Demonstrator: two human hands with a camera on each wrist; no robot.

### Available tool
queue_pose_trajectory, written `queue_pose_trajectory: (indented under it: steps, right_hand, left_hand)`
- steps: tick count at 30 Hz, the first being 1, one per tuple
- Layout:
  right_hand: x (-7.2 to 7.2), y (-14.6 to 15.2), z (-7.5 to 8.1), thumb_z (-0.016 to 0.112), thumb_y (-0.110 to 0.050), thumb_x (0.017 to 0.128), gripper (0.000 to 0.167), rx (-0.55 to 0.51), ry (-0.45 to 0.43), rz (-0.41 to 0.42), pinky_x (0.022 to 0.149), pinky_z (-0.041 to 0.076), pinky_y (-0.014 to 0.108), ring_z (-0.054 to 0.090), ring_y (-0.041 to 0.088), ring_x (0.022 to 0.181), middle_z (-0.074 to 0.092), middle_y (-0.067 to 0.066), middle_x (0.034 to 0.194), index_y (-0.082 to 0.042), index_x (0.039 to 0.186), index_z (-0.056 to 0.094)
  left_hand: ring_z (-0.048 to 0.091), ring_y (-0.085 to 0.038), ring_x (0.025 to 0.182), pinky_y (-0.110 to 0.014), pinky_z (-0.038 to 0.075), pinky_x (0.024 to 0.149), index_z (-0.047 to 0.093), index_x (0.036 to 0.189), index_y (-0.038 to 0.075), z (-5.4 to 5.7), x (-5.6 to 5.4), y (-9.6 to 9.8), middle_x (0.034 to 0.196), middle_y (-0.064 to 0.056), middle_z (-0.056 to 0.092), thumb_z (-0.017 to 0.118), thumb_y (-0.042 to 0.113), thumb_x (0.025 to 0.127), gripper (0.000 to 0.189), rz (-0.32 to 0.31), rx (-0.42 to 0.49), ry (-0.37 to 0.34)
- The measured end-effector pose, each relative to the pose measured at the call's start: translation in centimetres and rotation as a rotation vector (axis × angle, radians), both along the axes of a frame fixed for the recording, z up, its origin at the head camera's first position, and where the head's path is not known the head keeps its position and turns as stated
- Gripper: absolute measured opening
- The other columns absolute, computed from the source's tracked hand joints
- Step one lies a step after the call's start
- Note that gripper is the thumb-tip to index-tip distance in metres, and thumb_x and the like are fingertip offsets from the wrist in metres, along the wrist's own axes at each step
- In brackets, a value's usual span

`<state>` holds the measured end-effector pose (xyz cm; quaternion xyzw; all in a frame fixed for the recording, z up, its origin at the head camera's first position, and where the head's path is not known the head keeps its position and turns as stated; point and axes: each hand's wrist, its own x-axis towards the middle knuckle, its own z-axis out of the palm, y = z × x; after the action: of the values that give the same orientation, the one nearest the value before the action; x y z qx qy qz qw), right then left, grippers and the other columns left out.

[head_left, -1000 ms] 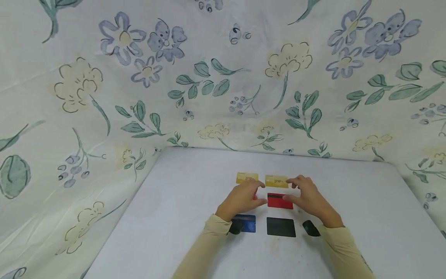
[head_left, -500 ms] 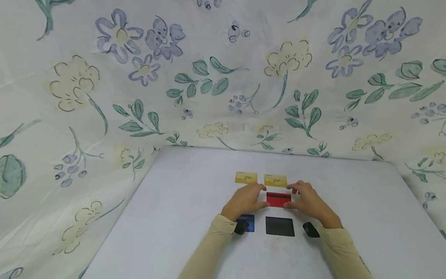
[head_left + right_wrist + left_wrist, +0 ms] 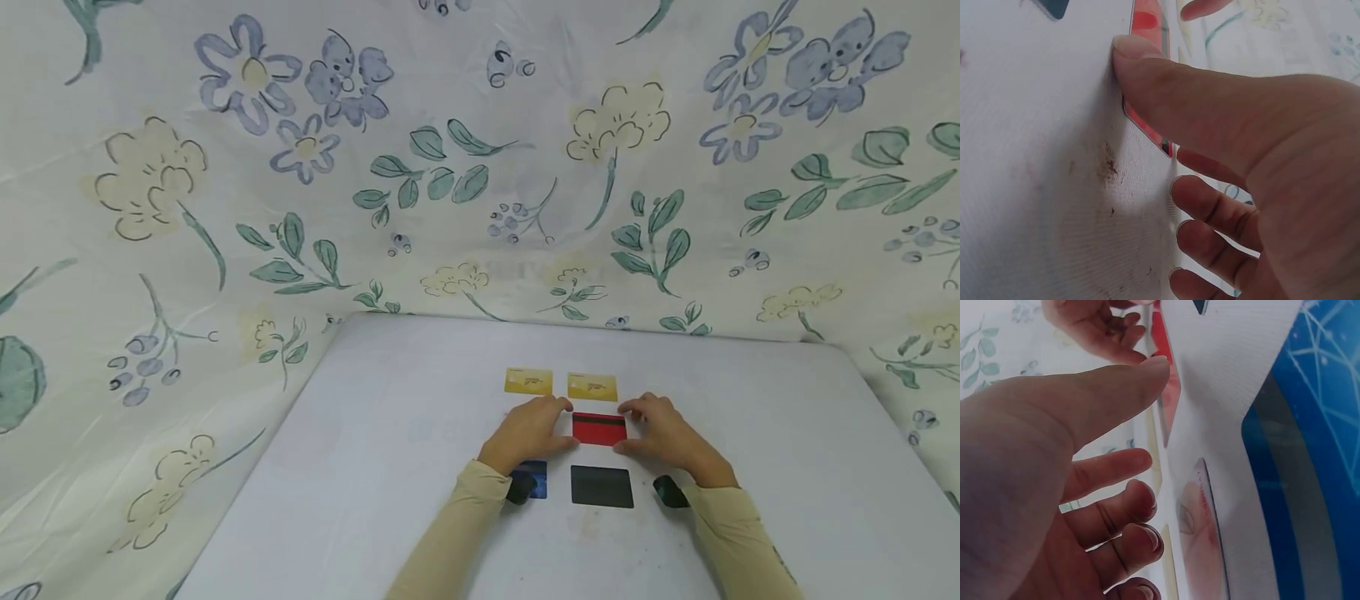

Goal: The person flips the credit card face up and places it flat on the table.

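Observation:
A red card (image 3: pixel 598 431) with a dark stripe lies flat on the white table (image 3: pixel 360 467), between my two hands. My left hand (image 3: pixel 525 435) is at its left side, thumb near the lower left corner and index finger near the upper left. My right hand (image 3: pixel 666 435) mirrors this at the right side, its thumb tip right at the lower edge. Neither hand grips anything; the other fingers curve loosely. In the left wrist view a shiny card (image 3: pixel 1200 544) lies under the left hand's fingers, reflecting them; the hand hides it in the head view.
Two yellow cards, a left one (image 3: pixel 528 381) and a right one (image 3: pixel 592 387), lie behind the hands. In front are a black card (image 3: pixel 602 487) and a blue card (image 3: pixel 538 482), partly covered by the left wrist's black camera (image 3: pixel 520 488). A floral cloth (image 3: pixel 480 167) hangs behind the table.
Both hands have drawn to the sides of the red card; the right thumb has slid off its face to the edge. The red card looks straighter now.

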<state>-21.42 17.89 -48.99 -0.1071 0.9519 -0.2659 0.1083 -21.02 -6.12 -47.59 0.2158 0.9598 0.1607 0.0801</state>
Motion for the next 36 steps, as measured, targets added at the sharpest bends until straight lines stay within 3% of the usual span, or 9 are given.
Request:
queue_pose_trajectory:
  steps: [9,24,36]
  right_hand:
    - [-0.14,0.05,-0.16,0.091,-0.027,0.079,0.055,-0.017,-0.023,-0.002,0.096,0.057,0.046,0.052,0.026,0.110,0.062,0.010,0.113,-0.008,0.125,0.067]
    - [-0.22,0.00,-0.60,0.090,-0.021,0.079,0.049,-0.053,-0.033,0.036,0.091,0.054,0.039,0.050,0.023,0.105,0.060,0.006,0.105,-0.007,0.119,0.066]
    - [-0.25,0.11,-0.32,0.090,-0.019,0.080,0.047,-0.073,0.000,0.077,0.088,0.052,0.037,0.050,0.022,0.101,0.059,0.006,0.100,-0.005,0.117,0.065]
  left_hand:
    - [0.065,-0.014,0.105,-0.033,0.056,0.098,0.063,0.136,0.015,-0.34,-0.21,0.42,0.121,-0.001,0.071,0.077,0.041,0.091,0.054,-0.004,-0.037,-0.019]
    - [0.066,-0.015,0.114,-0.035,0.055,0.102,0.062,0.138,0.017,-0.39,-0.05,0.46,0.129,-0.001,0.070,0.077,0.042,0.091,0.055,0.003,-0.031,-0.040]
    - [0.066,-0.013,0.111,-0.030,0.055,0.101,0.062,0.136,0.018,-0.51,-0.05,0.50,0.127,0.000,0.071,0.077,0.041,0.092,0.052,-0.025,-0.033,-0.023]
